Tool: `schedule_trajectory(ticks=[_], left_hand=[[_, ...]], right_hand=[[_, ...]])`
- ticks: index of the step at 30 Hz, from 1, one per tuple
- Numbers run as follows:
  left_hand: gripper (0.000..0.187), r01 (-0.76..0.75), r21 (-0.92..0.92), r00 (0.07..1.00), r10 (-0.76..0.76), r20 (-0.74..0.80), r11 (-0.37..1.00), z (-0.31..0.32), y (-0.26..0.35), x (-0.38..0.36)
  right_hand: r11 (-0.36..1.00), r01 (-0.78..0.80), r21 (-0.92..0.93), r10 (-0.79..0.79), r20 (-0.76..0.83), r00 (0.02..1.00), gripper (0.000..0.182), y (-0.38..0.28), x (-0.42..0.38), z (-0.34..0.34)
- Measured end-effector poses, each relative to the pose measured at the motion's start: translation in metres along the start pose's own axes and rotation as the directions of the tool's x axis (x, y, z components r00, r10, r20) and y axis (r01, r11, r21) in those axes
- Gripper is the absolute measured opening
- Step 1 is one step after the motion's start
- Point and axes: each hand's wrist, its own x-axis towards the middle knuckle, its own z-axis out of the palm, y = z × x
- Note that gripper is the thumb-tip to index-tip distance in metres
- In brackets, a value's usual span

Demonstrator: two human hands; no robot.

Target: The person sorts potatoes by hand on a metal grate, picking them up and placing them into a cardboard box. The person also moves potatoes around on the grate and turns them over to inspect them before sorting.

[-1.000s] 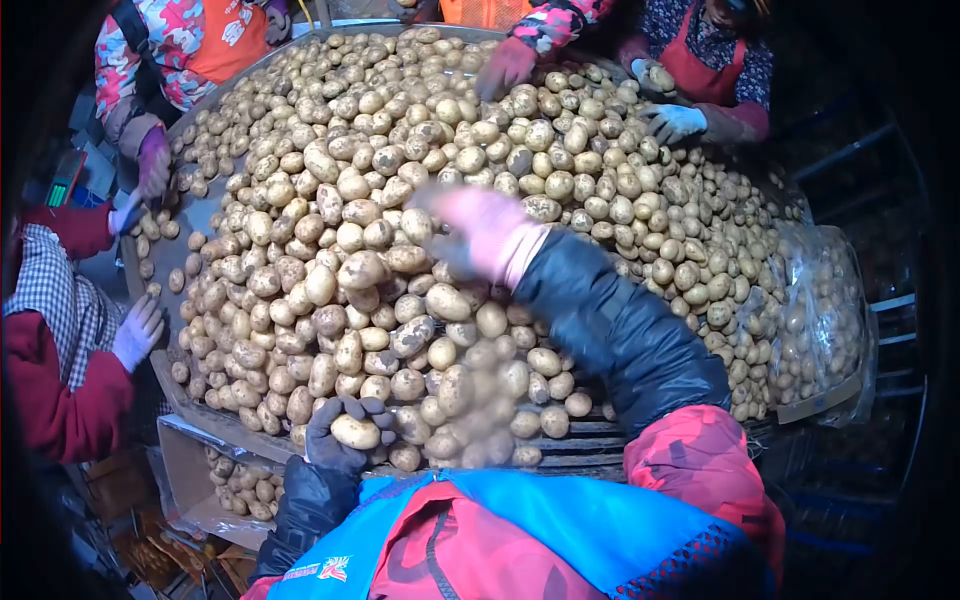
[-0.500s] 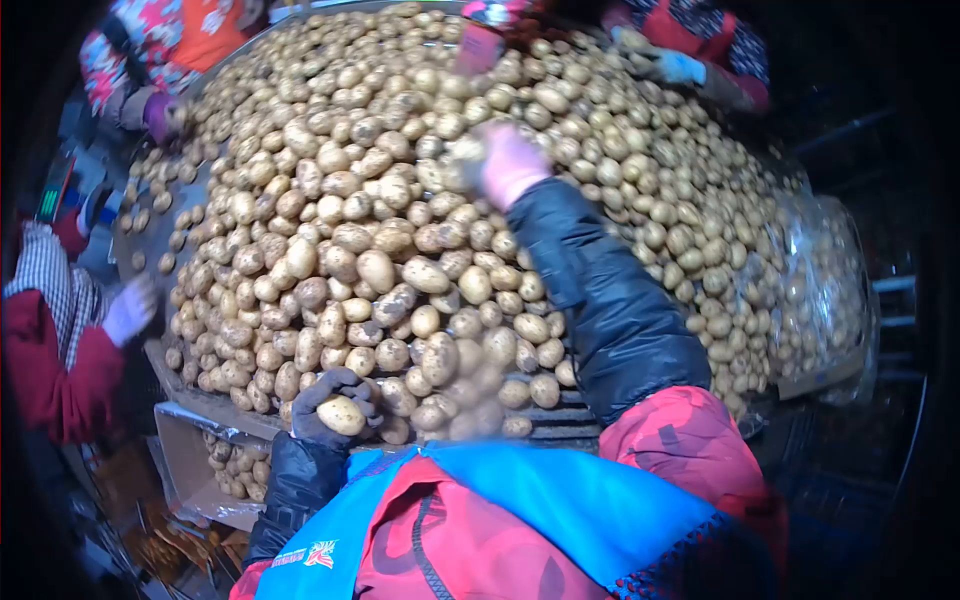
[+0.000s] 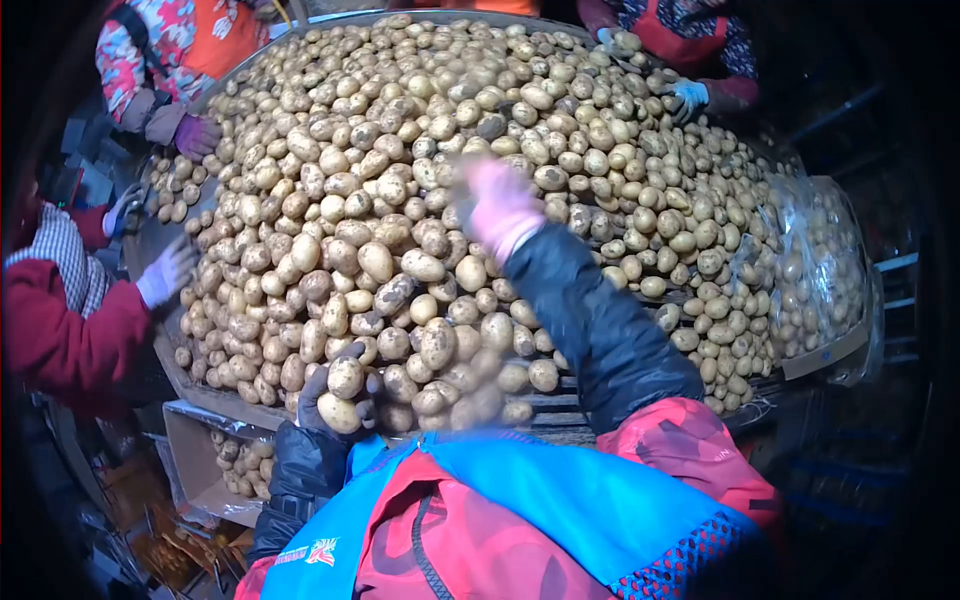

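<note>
A large heap of potatoes [image 3: 375, 262], many with dark soil patches, covers the sorting table. My left hand [image 3: 318, 400], in a dark grey glove, is closed at the near edge of the heap around a potato [image 3: 341, 413]. A second potato [image 3: 346, 377] rests against its fingers, just above the first. Over the middle of the heap reaches my right hand [image 3: 503, 208], in a pink glove. Motion smears its fingers, so whether they hold a potato cannot be made out.
Cardboard boxes with plastic liners hold potatoes at the lower left [image 3: 200, 465] and the right [image 3: 825, 345]. Gloved hands of co-workers lie at the heap's left [image 3: 168, 272], far left [image 3: 197, 136] and far right [image 3: 688, 98]. Dark slats [image 3: 560, 420] show near my body.
A second potato now sits at my left hand. My right hand has shifted slightly toward me. The left co-worker's hand has moved right, to the heap; a hand at the far middle has left view.
</note>
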Motion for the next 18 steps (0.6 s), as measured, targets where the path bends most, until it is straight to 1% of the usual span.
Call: schedule_trajectory(ticks=[1, 2, 3, 4, 6, 8, 10, 11, 12, 14, 15, 16, 17, 18], left_hand=[[0.074, 0.000, 0.018, 1.000, 0.000, -0.007, 1.000, -0.001, 0.000, 0.001], [0.075, 0.005, 0.031, 1.000, -0.005, -0.006, 1.000, 0.001, 0.002, 0.003], [0.074, -0.004, -0.032, 0.999, 0.005, 0.032, 0.999, 0.001, 0.002, 0.006], [0.074, -0.023, -0.097, 0.998, 0.029, 0.060, 0.995, 0.001, 0.001, 0.009], [0.068, -0.072, -0.177, 0.995, 0.083, 0.055, 0.982, 0.002, 0.004, 0.011], [0.062, -0.098, -0.226, 0.995, 0.101, 0.000, 0.969, -0.004, 0.009, 0.013], [0.060, -0.164, -0.217, 0.972, 0.195, 0.129, 0.962, 0.005, 0.007, 0.012], [0.058, -0.192, -0.207, 0.958, 0.229, 0.172, 0.959, -0.005, 0.006, 0.014], [0.056, -0.308, 0.035, 0.949, 0.310, -0.055, 0.951, 0.012, 0.003, 0.009], [0.055, -0.292, -0.145, 0.954, 0.298, 0.018, 0.945, -0.001, 0.003, 0.003], [0.053, -0.308, -0.147, 0.951, 0.308, -0.026, 0.940, 0.014, 0.003, -0.005], [0.055, -0.357, -0.066, 0.931, 0.349, -0.111, 0.932, 0.002, 0.000, -0.015], [0.057, -0.414, -0.037, 0.904, 0.405, -0.135, 0.910, 0.005, 0.001, -0.030], [0.060, -0.463, -0.005, 0.876, 0.457, -0.157, 0.886, 0.011, 0.001, -0.047]], right_hand=[[0.904, -0.037, -0.426, 0.062, 0.045, 0.997, 0.026, 0.012, 0.016, -0.014], [0.825, 0.018, -0.564, 0.018, 0.058, 0.998, 0.024, 0.069, 0.032, 0.004], [0.727, 0.000, -0.687, 0.206, 0.218, 0.954, 0.027, 0.074, 0.041, -0.005], [0.659, 0.002, -0.753, 0.277, 0.245, 0.929, 0.029, 0.074, 0.046, -0.004], [0.646, 0.027, -0.763, 0.241, 0.237, 0.941, 0.031, 0.075, 0.057, 0.000], [0.726, 0.016, -0.688, 0.228, 0.262, 0.938, 0.035, 0.071, 0.068, -0.001], [0.692, -0.023, -0.721, 0.273, 0.232, 0.934, 0.038, 0.079, 0.076, 0.011], [0.733, -0.022, -0.680, 0.227, 0.214, 0.950, 0.041, 0.082, 0.074, 0.014], [0.773, -0.020, -0.634, 0.182, 0.192, 0.964, 0.043, 0.085, 0.068, 0.013], [0.853, -0.027, -0.521, 0.195, 0.269, 0.943, 0.049, 0.077, 0.063, -0.004], [0.871, 0.007, -0.491, 0.158, 0.293, 0.943, 0.056, 0.078, 0.059, -0.014], [0.833, 0.022, -0.552, 0.160, 0.280, 0.947, 0.060, 0.097, 0.065, -0.014], [0.932, 0.063, -0.358, 0.034, 0.258, 0.966, 0.061, 0.131, 0.069, -0.013], [0.995, -0.100, -0.002, 0.097, 0.265, 0.959, 0.058, 0.153, 0.070, -0.010]])
